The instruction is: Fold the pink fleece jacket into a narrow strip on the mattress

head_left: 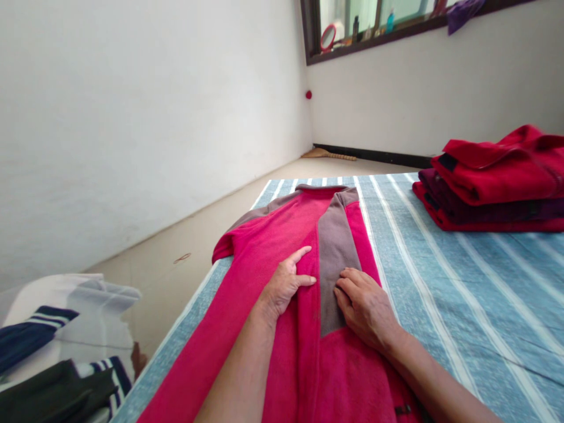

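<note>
Pink, the jacket (268, 255) is laid on a striped sheet (440, 329), touched by the left hand (284, 286), fingers spread, and right hand (368, 305), fingers bent, grip unclear. Likely soft and light, it is best held by its edges.

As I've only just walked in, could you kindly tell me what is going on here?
A person's left hand and right hand are both on a pink-and-gray jacket laid out on a blue-and-white striped cloth. The left is on the pink front, the right on a gray panel. A stack of folded garments sits to the right.
</note>
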`<state>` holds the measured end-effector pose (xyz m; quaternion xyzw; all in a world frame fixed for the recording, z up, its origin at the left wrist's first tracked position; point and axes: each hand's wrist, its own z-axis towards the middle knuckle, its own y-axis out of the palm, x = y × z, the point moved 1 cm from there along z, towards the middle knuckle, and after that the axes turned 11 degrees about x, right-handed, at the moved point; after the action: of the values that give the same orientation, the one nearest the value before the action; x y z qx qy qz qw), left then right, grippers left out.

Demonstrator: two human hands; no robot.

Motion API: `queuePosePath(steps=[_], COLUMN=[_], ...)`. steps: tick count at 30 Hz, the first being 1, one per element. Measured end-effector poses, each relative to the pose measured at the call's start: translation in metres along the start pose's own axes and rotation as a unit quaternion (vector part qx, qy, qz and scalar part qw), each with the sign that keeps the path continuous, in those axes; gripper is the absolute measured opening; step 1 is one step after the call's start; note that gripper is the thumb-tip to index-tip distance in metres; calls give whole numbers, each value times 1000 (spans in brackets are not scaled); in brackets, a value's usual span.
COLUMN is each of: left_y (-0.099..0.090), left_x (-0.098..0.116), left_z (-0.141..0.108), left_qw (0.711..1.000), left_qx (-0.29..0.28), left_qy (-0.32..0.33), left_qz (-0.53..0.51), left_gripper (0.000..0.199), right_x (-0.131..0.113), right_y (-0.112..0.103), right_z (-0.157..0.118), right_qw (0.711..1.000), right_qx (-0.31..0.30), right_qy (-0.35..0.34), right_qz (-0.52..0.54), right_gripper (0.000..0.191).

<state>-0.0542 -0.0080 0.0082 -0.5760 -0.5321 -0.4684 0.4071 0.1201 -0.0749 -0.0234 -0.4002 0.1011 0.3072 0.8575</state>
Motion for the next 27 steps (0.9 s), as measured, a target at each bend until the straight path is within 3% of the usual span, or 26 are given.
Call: queuePosePath(steps=[27], left_y=[0], left_x=[1], left_z=[0], left_qw=[1000], left_qx=[3], left_qy=[16], left_qz=[6], left_gripper=[80], right_x=[1], right_y=[0], right_z=[-1], right_qw=[1000], right_qx=[-1], right_qy=[-5], right_qz=[-3], right_gripper=[10])
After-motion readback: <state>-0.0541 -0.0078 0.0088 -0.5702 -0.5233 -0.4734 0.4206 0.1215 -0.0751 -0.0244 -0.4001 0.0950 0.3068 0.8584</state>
